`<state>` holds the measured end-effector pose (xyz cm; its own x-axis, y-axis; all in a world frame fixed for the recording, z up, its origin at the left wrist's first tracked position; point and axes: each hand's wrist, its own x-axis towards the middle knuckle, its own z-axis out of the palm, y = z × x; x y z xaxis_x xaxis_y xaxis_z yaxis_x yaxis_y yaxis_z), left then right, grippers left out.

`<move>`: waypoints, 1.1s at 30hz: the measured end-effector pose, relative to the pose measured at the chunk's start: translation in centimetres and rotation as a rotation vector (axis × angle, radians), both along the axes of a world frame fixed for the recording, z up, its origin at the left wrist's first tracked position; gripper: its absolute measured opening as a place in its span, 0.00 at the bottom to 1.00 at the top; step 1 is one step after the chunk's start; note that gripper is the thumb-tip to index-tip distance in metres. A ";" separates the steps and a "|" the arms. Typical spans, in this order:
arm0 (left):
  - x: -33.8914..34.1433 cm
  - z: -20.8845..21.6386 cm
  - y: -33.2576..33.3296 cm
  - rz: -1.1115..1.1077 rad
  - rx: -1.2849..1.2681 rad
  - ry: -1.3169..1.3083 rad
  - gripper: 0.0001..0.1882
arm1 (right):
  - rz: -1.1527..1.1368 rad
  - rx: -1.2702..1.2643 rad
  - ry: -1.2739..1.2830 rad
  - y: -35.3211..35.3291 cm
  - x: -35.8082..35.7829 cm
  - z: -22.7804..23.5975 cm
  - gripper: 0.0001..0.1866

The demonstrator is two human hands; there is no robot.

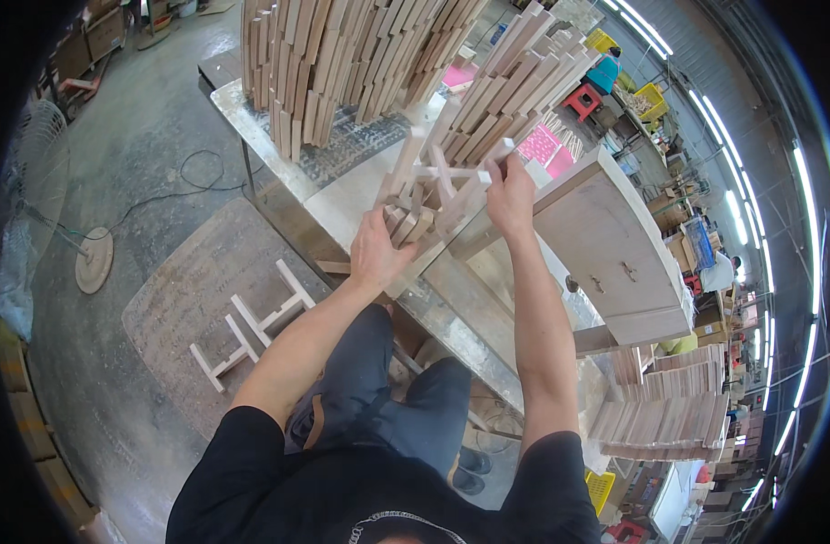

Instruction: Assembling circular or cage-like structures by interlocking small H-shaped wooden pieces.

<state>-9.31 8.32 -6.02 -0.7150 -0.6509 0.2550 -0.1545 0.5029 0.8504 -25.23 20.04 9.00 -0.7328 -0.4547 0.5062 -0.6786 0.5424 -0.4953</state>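
Note:
My right hand (512, 195) grips the upper end of one leg of a pale wooden frame (442, 174), which has upright legs joined by crossbars. The frame stands tilted over the workbench in front of me. To its left, my left hand (378, 254) is closed around a bunch of short wooden blocks (406, 225), fingers on the far side and thumb on the near side. Whether the blocks touch the frame is hard to tell. Below my left forearm, two H-shaped wooden frames (279, 315) lie on a large brown board (184, 290).
Tall stacks of wooden strips (342, 68) stand on the workbench (329, 204). A pale cabinet-like machine (614, 245) rises at the right, with piled wooden pieces (664, 412) behind it. A round-based stand (95, 258) and a cable (161, 192) are on the floor. Another person (603, 74) sits far off.

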 end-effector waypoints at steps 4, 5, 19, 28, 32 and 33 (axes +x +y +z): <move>0.1 -0.1 0.3 -0.001 0.064 0.028 0.45 | -0.041 0.118 -0.059 0.3 -1.2 -2.2 0.11; 0.2 -0.2 0.4 0.011 0.078 0.059 0.45 | -0.040 0.119 -0.057 0.4 -1.5 -2.9 0.11; 0.3 -1.3 0.1 0.039 0.030 0.126 0.44 | -0.051 0.013 -0.101 0.4 -0.3 -3.1 0.15; 0.5 -1.5 -0.2 0.026 -0.026 0.134 0.40 | -0.068 0.064 -0.028 0.8 0.5 -2.2 0.15; 0.7 -1.5 -0.7 -0.004 -0.021 0.150 0.39 | -0.091 0.086 -0.023 0.3 0.8 -1.9 0.15; 0.8 -1.5 -0.8 -0.010 -0.030 0.146 0.40 | -0.091 0.088 -0.008 0.5 1.1 -2.2 0.15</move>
<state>-8.52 7.54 -7.54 -0.6752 -0.6345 0.3761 -0.0253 0.5295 0.8479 -24.16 20.56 6.79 -0.7767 -0.4287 0.4615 -0.6212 0.6428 -0.4483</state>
